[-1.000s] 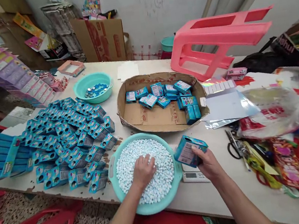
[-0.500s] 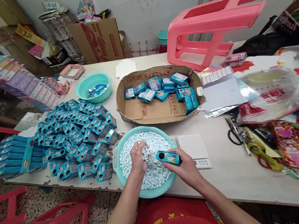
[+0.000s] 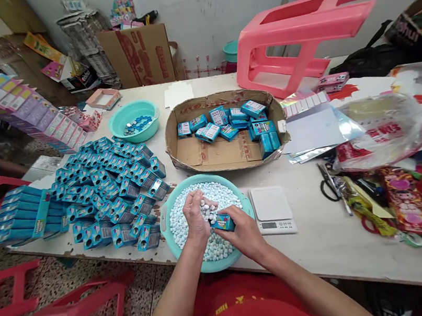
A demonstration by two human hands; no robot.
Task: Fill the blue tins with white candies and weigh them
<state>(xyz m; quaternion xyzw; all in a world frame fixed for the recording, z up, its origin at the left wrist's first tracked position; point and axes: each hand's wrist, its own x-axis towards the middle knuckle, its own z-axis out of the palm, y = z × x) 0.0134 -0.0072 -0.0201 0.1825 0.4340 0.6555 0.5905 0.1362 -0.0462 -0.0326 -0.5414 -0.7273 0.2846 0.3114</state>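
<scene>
A turquoise basin (image 3: 171,240) full of small white and pale blue candies (image 3: 185,199) stands at the table's front edge. Above it, my left hand (image 3: 196,215) is cupped around a scoop of candies. My right hand (image 3: 245,229) grips a small blue candy box (image 3: 223,222), its end with the round hole turned toward my left hand. Candies from the left hand lie against that end; whether any are inside is hidden. To the left, many similar blue boxes (image 3: 123,208) with round holes are packed together. Beyond the basin, a cut-down carton (image 3: 191,162) contains several blue boxes.
A white digital scale (image 3: 272,207) sits right of the basin. Farther back left is a turquoise bowl (image 3: 155,114) with blue and silver round pieces. Scissors (image 3: 329,185), plastic bags (image 3: 381,127) and an overturned pink stool (image 3: 290,24) occupy the right side.
My left hand has lifted out of the candies with a scoop of them. My right hand has brought the candy box left, up against the left hand.
</scene>
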